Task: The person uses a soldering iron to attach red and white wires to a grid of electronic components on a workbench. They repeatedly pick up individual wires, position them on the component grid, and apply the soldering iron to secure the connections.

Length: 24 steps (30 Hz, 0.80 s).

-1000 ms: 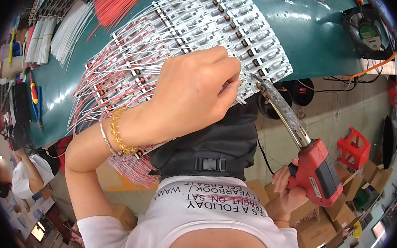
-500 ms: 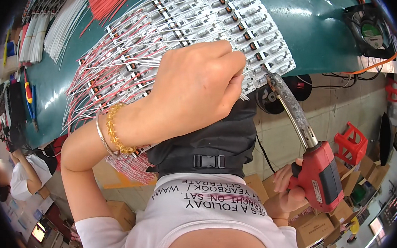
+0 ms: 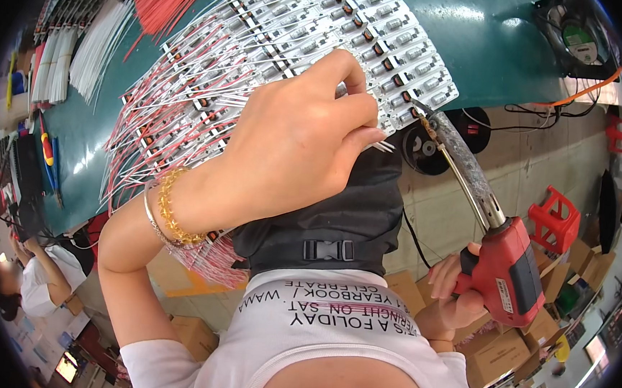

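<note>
While the right hand (image 3: 461,310) grips a red-and-black pistol-shaped soldering tool (image 3: 513,276), its tip (image 3: 419,107) over a white circuit-board panel (image 3: 406,48) on the green surface (image 3: 475,58), the left hand (image 3: 297,141) pinches thin white wires (image 3: 384,147).

Table (image 3: 478,69) runs along the far side, green top, glossy, overhead light glaring off it. Pale tiled floor (image 3: 434,192) right of centre. Red plastic stool (image 3: 549,240) on the right, second red stool (image 3: 613,136) farther off. Open cardboard boxes (image 3: 494,355) stacked near right, another carton (image 3: 193,336) near left. Lit screen (image 3: 67,366) at near-left edge, bright white strip (image 3: 590,384) near right. Rim blurry.
</note>
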Each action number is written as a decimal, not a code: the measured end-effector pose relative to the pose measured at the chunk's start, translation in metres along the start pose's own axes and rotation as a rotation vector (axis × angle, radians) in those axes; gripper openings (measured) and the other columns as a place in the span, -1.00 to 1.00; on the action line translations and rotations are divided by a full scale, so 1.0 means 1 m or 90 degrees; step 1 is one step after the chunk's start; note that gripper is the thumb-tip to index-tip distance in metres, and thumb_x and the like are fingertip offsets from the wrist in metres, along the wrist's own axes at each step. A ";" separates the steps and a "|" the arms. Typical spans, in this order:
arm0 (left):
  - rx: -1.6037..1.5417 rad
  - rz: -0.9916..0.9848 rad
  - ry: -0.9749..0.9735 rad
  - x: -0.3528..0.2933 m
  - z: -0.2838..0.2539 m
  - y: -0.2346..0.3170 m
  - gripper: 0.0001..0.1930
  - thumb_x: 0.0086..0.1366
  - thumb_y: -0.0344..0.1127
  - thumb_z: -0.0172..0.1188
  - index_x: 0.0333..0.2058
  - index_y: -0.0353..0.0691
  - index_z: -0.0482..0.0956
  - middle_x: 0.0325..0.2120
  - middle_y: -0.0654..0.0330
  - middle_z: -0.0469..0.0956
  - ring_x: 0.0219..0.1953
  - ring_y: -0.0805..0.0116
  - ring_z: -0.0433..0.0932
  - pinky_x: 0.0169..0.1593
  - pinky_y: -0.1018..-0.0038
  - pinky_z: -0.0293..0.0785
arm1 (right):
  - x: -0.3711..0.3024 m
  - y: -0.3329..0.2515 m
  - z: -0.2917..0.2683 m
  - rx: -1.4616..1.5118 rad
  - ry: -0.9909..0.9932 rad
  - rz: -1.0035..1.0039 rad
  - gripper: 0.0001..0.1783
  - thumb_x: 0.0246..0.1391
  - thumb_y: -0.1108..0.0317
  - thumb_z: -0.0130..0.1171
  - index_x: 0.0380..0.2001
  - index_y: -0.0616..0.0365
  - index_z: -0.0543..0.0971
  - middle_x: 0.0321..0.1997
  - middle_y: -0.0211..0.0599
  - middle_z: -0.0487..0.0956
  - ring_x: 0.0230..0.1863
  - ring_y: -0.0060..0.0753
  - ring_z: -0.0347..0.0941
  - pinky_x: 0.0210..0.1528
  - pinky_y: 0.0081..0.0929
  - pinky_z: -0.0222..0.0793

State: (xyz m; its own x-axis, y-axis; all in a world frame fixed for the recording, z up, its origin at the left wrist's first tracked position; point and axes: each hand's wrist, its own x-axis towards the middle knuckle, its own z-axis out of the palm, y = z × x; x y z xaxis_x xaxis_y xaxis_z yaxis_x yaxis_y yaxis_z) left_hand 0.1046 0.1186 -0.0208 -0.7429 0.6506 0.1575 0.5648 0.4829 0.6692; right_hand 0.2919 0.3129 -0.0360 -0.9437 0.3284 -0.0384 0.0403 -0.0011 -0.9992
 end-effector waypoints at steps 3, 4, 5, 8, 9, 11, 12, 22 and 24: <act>0.012 0.001 -0.006 0.000 0.002 0.002 -0.90 -0.02 -0.54 0.21 -0.53 -0.29 0.45 -0.46 0.16 0.42 -0.55 0.31 0.44 -0.49 0.49 0.35 | -0.003 -0.002 -0.003 0.001 0.003 0.019 -0.10 -0.05 -0.28 0.00 0.01 0.41 0.21 -0.83 -0.53 0.25 -0.83 -0.60 0.16 -0.69 -0.63 0.17; 0.008 0.001 0.017 0.000 0.003 0.002 -0.90 -0.01 -0.54 0.20 -0.53 -0.30 0.44 -0.47 0.16 0.42 -0.55 0.31 0.44 -0.49 0.49 0.35 | -0.004 -0.003 -0.004 0.005 0.001 0.025 -0.10 -0.05 -0.28 0.00 0.01 0.41 0.21 -0.83 -0.53 0.24 -0.83 -0.60 0.16 -0.68 -0.63 0.17; 0.004 0.001 0.040 -0.001 0.005 0.002 -0.90 -0.01 -0.54 0.20 -0.53 -0.30 0.44 -0.47 0.15 0.42 -0.55 0.30 0.44 -0.48 0.49 0.36 | -0.006 -0.003 -0.006 0.008 -0.001 0.030 -0.10 -0.05 -0.29 -0.01 0.02 0.41 0.20 -0.83 -0.54 0.24 -0.83 -0.60 0.16 -0.67 -0.63 0.17; 0.022 -0.003 0.075 -0.002 0.010 0.000 -0.89 0.00 -0.54 0.19 -0.55 -0.31 0.41 -0.50 0.15 0.43 -0.57 0.30 0.45 -0.49 0.49 0.37 | -0.010 0.000 -0.008 0.009 -0.001 0.036 -0.08 -0.07 -0.31 -0.01 0.01 0.41 0.21 -0.83 -0.54 0.24 -0.82 -0.60 0.16 -0.66 -0.62 0.18; 0.027 0.002 0.086 -0.002 0.013 -0.001 -0.89 0.00 -0.54 0.19 -0.55 -0.30 0.41 -0.51 0.16 0.43 -0.58 0.31 0.45 -0.50 0.50 0.37 | -0.010 0.000 -0.008 0.005 -0.005 0.036 -0.08 -0.08 -0.31 0.00 0.01 0.40 0.21 -0.83 -0.53 0.24 -0.82 -0.60 0.16 -0.66 -0.61 0.18; 0.042 0.012 0.105 -0.001 0.018 -0.001 -0.89 0.00 -0.55 0.18 -0.55 -0.30 0.40 -0.52 0.18 0.43 -0.59 0.32 0.45 -0.53 0.52 0.37 | -0.010 0.001 -0.009 0.002 -0.008 0.046 -0.08 -0.10 -0.31 0.01 -0.01 0.40 0.22 -0.83 -0.53 0.24 -0.82 -0.59 0.17 -0.66 -0.61 0.17; 0.053 0.017 0.106 -0.001 0.019 -0.002 -0.88 0.00 -0.55 0.18 -0.56 -0.29 0.39 -0.53 0.19 0.43 -0.59 0.33 0.45 -0.55 0.53 0.37 | -0.010 0.001 -0.009 -0.001 -0.009 0.055 -0.09 -0.11 -0.31 0.02 -0.03 0.39 0.23 -0.83 -0.52 0.24 -0.82 -0.59 0.17 -0.66 -0.61 0.17; 0.092 0.049 0.112 -0.001 0.022 -0.003 -0.86 -0.02 -0.55 0.19 -0.58 -0.27 0.37 -0.55 0.21 0.42 -0.63 0.36 0.43 -0.60 0.54 0.33 | -0.026 0.022 -0.025 -0.167 0.040 0.000 -0.18 -0.12 -0.21 0.12 -0.13 0.41 0.27 -0.82 -0.50 0.25 -0.81 -0.58 0.18 -0.71 -0.61 0.14; 0.093 0.048 0.112 -0.002 0.021 -0.003 -0.86 -0.02 -0.54 0.19 -0.57 -0.27 0.37 -0.54 0.21 0.42 -0.63 0.35 0.43 -0.61 0.53 0.32 | -0.028 0.021 -0.024 -0.180 0.032 -0.011 -0.18 -0.12 -0.21 0.13 -0.13 0.42 0.29 -0.82 -0.50 0.25 -0.81 -0.60 0.18 -0.72 -0.62 0.14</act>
State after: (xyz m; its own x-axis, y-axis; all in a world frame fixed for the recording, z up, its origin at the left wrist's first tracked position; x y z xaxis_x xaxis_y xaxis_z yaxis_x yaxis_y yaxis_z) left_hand 0.1117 0.1285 -0.0389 -0.7403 0.5827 0.3353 0.6577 0.5243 0.5408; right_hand 0.3273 0.3267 -0.0560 -0.9281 0.3721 -0.0134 0.1208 0.2668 -0.9561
